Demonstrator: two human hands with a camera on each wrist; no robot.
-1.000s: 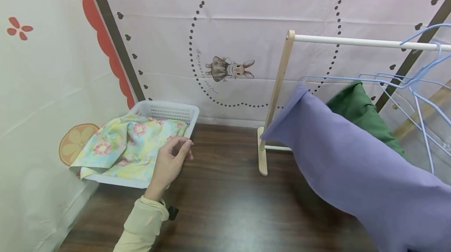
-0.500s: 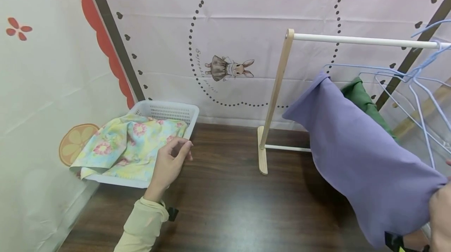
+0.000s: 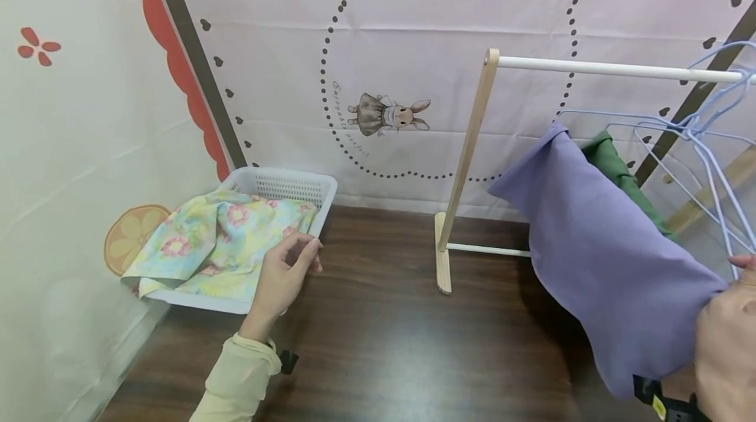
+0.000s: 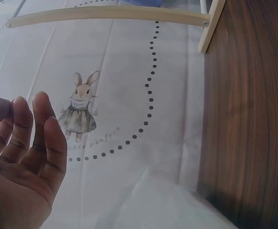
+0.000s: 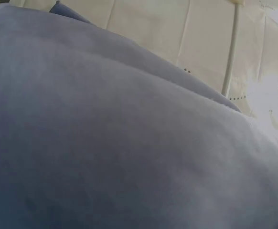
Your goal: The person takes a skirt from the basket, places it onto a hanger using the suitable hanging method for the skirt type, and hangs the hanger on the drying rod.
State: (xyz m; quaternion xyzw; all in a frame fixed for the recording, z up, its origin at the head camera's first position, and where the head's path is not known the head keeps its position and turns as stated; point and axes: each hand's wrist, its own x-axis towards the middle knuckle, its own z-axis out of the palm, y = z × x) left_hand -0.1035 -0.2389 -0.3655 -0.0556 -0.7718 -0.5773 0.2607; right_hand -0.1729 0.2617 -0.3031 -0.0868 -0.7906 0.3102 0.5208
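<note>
A purple cloth (image 3: pixel 608 264) hangs from a light-blue wire hanger (image 3: pixel 638 119) at its upper left corner and stretches down to the right. At that lower right end my right hand (image 3: pixel 729 333) grips the cloth near the frame's edge; its fingertips are mostly hidden. The right wrist view is nearly filled by the purple cloth (image 5: pixel 129 138). My left hand (image 3: pixel 288 271) is held beside a white basket (image 3: pixel 327 195), fingers loosely curled with nothing in them. In the left wrist view that left hand (image 4: pixel 24 162) shows bent fingers.
A floral cloth (image 3: pixel 230 245) lies in the basket and spills over its left side. The rack's white rail (image 3: pixel 590 67) and wooden post (image 3: pixel 469 146) stand at the right. A green cloth (image 3: pixel 626 179) hangs behind the purple one, near more hangers. Below is a dark wood surface (image 3: pixel 378 343).
The purple cloth and its hanger have shifted right, and the right hand has come into view at the right edge. The left hand has stayed in place.
</note>
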